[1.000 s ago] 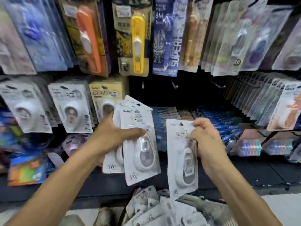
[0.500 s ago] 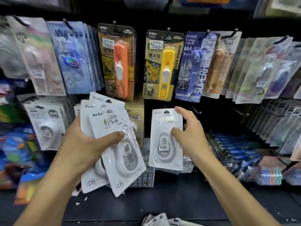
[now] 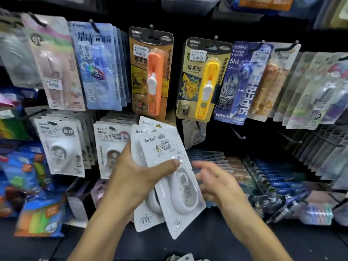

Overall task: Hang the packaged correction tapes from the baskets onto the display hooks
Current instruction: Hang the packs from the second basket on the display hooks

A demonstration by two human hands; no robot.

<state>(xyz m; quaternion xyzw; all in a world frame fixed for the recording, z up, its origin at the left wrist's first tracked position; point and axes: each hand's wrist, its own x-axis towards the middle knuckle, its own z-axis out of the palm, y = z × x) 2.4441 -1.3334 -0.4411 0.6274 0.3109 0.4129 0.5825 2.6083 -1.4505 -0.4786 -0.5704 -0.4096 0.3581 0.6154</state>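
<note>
My left hand (image 3: 131,178) grips a fanned stack of three white BoBo correction tape packs (image 3: 169,178), thumb pressed across the front one. Just right of the stack is my right hand (image 3: 216,181), blurred, empty, its fingers spread and reaching toward the packs. One white pack (image 3: 194,134) hangs on a hook behind the stack's top edge, mostly hidden. Two bare display hooks (image 3: 238,133) (image 3: 291,138) stick out to the right of it. More loose white packs (image 3: 180,258) peek in at the bottom edge; I cannot see the basket itself.
The pegboard is full of hanging stationery: white BoBo packs (image 3: 60,146) at the left, an orange tool card (image 3: 150,72) and a yellow one (image 3: 201,80) above, angled rows (image 3: 320,147) at the right. A dark shelf (image 3: 226,232) runs below, with blue pens (image 3: 278,181) on it.
My right hand let go of the single pack, which now hangs on a hook, and came back empty toward the stack. My left hand shifted the stack to the right.
</note>
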